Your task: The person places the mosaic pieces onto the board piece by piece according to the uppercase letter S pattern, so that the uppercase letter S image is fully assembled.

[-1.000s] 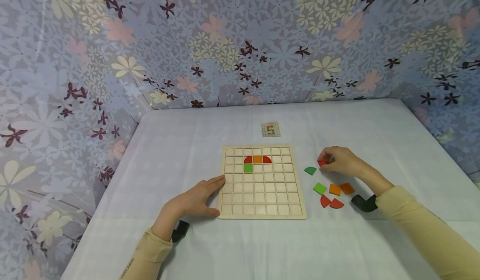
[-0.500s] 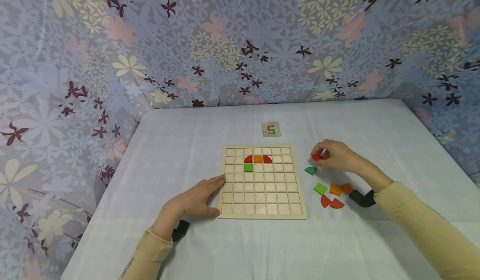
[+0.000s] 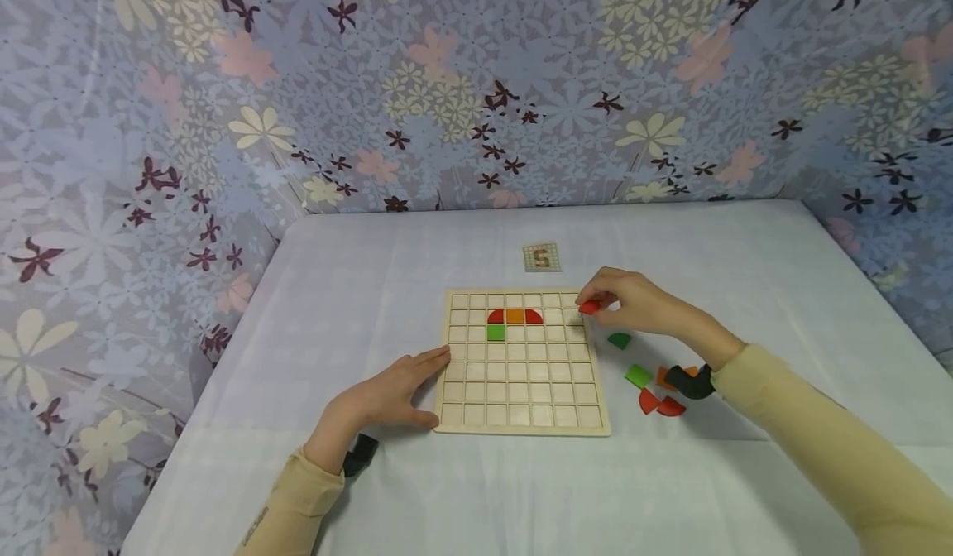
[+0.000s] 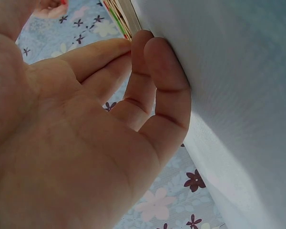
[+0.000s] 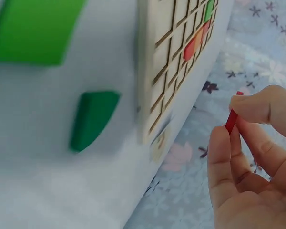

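Observation:
My right hand point(image 3: 636, 301) pinches a small red tile point(image 3: 590, 307) between thumb and fingertips, over the right edge of the wooden grid board point(image 3: 521, 433). In the right wrist view that red tile point(image 5: 232, 120) is seen edge-on. My left hand point(image 3: 389, 390) rests at the board's left side, its fingertips and thumb at the edge. Set in the board's upper cells are an orange square tile point(image 3: 515, 316) between two red quarter-circle tiles point(image 3: 495, 317), with a light green square tile point(image 3: 495, 333) below the left one.
Right of the board lie a dark green quarter-circle tile point(image 3: 619, 340), a light green square point(image 3: 638, 376), two red quarter-circles point(image 3: 672, 407) and orange tiles point(image 3: 663, 378) partly hidden behind a black wrist device point(image 3: 692, 384). A small pattern card point(image 3: 542, 257) lies beyond the board.
My right hand has lifted the red tile from the table and carried it left to the board's right edge. The left hand stays in place.

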